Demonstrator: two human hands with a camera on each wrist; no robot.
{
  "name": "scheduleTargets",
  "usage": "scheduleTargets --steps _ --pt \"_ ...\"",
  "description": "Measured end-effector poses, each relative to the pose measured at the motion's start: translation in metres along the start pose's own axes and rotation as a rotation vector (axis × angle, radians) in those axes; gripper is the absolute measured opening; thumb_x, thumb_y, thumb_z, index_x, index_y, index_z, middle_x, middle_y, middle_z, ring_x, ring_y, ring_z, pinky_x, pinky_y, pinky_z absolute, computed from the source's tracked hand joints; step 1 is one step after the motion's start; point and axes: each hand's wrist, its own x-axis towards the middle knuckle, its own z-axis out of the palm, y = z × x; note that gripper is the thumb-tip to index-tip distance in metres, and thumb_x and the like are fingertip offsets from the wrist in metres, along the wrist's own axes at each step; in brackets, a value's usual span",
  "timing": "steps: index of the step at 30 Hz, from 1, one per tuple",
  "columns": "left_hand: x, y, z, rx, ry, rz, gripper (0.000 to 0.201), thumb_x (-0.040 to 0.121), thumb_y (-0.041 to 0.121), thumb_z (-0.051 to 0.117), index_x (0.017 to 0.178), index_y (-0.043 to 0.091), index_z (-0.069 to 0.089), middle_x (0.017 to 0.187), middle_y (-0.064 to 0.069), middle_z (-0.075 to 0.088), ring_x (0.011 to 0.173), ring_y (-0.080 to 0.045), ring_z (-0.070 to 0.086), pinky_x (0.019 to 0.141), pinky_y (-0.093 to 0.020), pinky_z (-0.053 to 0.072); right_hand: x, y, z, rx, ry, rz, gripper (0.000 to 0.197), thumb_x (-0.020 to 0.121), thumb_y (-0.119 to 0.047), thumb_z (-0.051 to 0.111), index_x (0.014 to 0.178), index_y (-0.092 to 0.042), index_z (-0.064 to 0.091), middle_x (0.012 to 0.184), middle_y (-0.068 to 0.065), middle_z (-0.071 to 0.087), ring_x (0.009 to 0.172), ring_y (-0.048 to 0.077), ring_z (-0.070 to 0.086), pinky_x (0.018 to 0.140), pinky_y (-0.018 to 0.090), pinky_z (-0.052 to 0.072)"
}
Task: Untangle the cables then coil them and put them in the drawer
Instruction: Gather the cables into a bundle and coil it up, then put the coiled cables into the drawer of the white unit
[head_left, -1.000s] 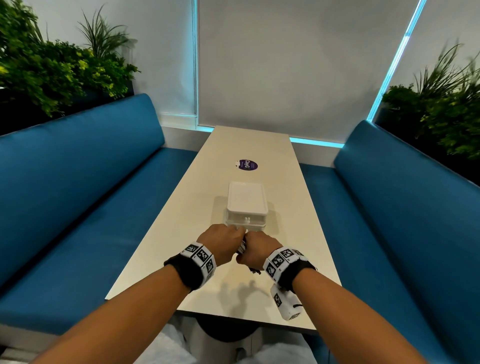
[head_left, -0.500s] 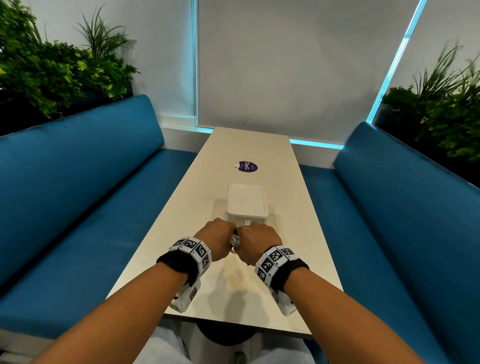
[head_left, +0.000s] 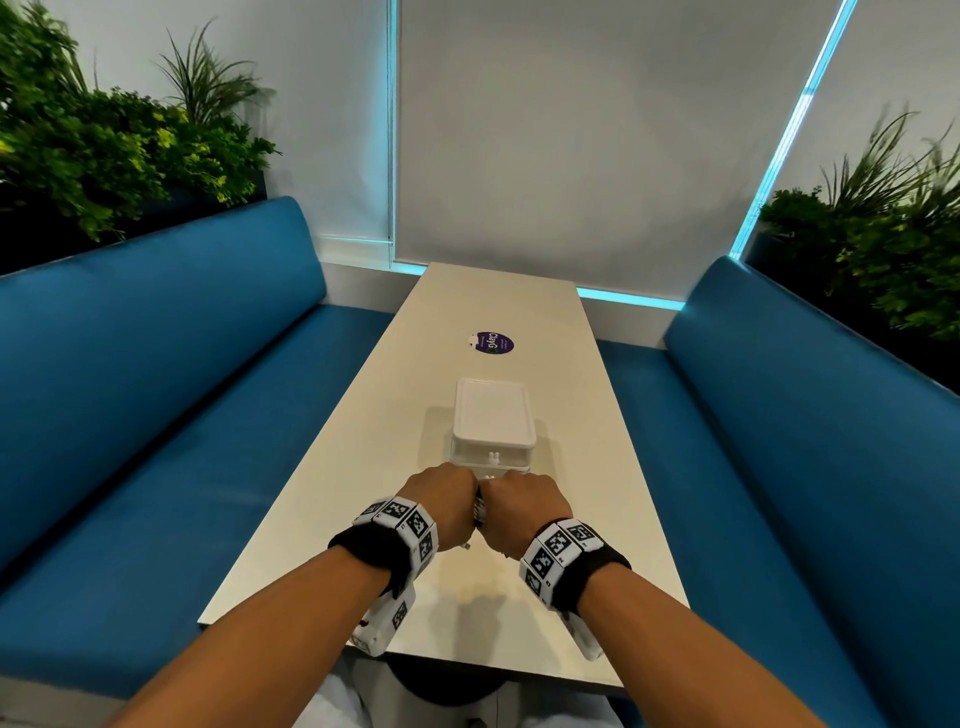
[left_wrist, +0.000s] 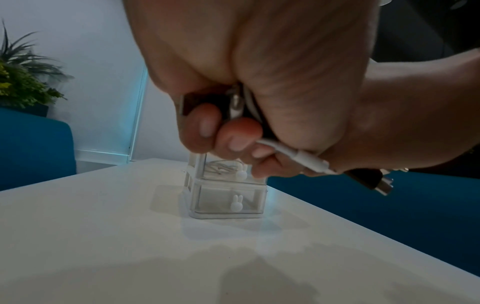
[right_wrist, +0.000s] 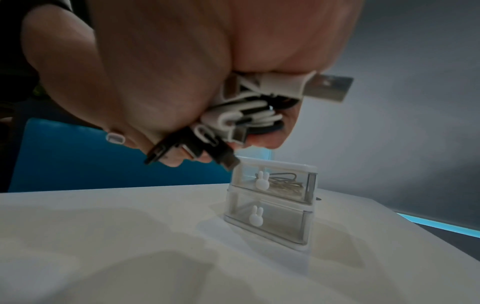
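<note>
Dim wrist views, blurred close up, cyan window glow

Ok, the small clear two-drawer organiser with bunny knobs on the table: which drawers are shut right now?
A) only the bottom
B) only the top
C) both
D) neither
C: both drawers of the small clear organiser sit flush, while both hands hold the black-and-white cable bundle.

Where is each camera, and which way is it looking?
Head: worn on the head, looking forward and down the table; shows both forearms, the left hand and the right hand.
Left wrist: under the left hand, looking along the fingers at the drawer box; the right hand shows too.
Right wrist: under the right hand, looking at the cables it grips and the same box.
Shared: both wrist views show the drawer box's bunny knobs.
</note>
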Motion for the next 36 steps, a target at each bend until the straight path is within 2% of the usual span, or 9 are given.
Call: scheduleTargets --steps 5,9,17,21,24,28,31,33,36 --pt "0.004 0.002 0.003 -0.059 -0.063 0.003 0.009 0.084 0.011 0.062 0.079 0.018 0.063 0.068 0.004 0.053 0.067 -0.022 0.058 0.060 -0.029 0.045 -0.002 0.005 0.006 -0.005 0.029 -0.016 0.011 0.086 -0.024 0.052 0.083 -0.020 0.062 0.077 0.003 0.067 0.059 0.027 0.046 0.058 0.030 0.038" --pt "0.005 0.000 0.008 -0.082 -0.102 0.045 0.010 0.081 0.008 0.060 0.073 0.016 0.061 0.064 0.003 0.054 0.064 -0.022 0.059 0.057 -0.028 0.045 -0.003 0.005 0.014 0.004 0.009 -0.024 0.011 0.085 -0.025 0.052 0.085 -0.021 0.062 0.080 0.004 0.068 0.069 0.032 0.063 0.058 0.031 0.039" --pt "0.015 -0.007 0.022 -0.188 -0.180 0.060 0.003 0.075 0.010 0.063 0.074 0.012 0.062 0.071 -0.005 0.064 0.066 -0.025 0.064 0.054 -0.026 0.045 0.002 0.005 0.029 0.027 -0.047 -0.032 0.011 0.084 -0.025 0.051 0.088 -0.021 0.061 0.085 0.005 0.068 0.073 0.032 0.064 0.058 0.031 0.040" --pt "0.023 -0.012 0.030 -0.282 -0.139 0.081 0.005 0.074 0.011 0.063 0.077 0.015 0.063 0.079 -0.005 0.070 0.066 -0.021 0.065 0.056 -0.026 0.048 0.010 0.012 0.033 0.026 -0.026 -0.044 0.013 0.083 -0.024 0.053 0.093 -0.023 0.062 0.087 0.003 0.069 0.076 0.030 0.065 0.059 0.031 0.039" --pt "0.025 -0.018 0.043 -0.510 -0.058 0.113 0.026 0.071 0.021 0.073 0.094 0.020 0.062 0.089 0.003 0.070 0.077 -0.016 0.067 0.065 -0.026 0.052 0.013 0.028 0.040 0.045 0.010 -0.040 0.018 0.085 -0.025 0.053 0.101 -0.024 0.061 0.092 0.003 0.067 0.085 0.030 0.064 0.064 0.033 0.043" --pt "0.039 -0.039 0.062 -0.661 -0.045 -0.039 0.078 0.065 0.051 0.080 0.129 0.026 0.044 0.120 0.010 0.056 0.102 -0.016 0.061 0.085 -0.032 0.051 0.013 0.063 0.048 0.225 0.087 0.245 0.020 0.085 -0.033 0.053 0.103 -0.026 0.060 0.090 0.000 0.065 0.085 0.027 0.063 0.065 0.033 0.049" --pt "0.054 -0.053 0.081 -0.483 -0.052 -0.243 0.056 0.078 0.055 0.069 0.124 0.026 0.053 0.121 0.003 0.062 0.107 -0.023 0.061 0.093 -0.035 0.048 0.028 0.083 0.043 0.293 0.177 0.298 0.015 0.086 -0.036 0.056 0.097 -0.025 0.057 0.091 -0.002 0.063 0.083 0.026 0.062 0.064 0.032 0.048" --pt "0.062 -0.052 0.089 -0.424 0.008 -0.311 0.034 0.089 0.053 0.059 0.113 0.030 0.061 0.115 0.000 0.067 0.105 -0.026 0.063 0.094 -0.038 0.048 0.045 0.087 0.036 0.279 0.227 0.226 0.021 0.086 -0.036 0.060 0.103 -0.025 0.058 0.106 -0.006 0.059 0.085 0.024 0.062 0.064 0.032 0.048" --pt "0.074 -0.038 0.093 -0.442 0.046 -0.317 0.028 0.092 0.047 0.056 0.095 0.024 0.070 0.101 -0.005 0.071 0.095 -0.030 0.067 0.086 -0.040 0.054 0.072 0.081 0.032 0.223 0.181 0.134 0.033 0.085 -0.038 0.064 0.116 -0.028 0.060 0.129 -0.014 0.051 0.091 0.022 0.065 0.069 0.034 0.052"
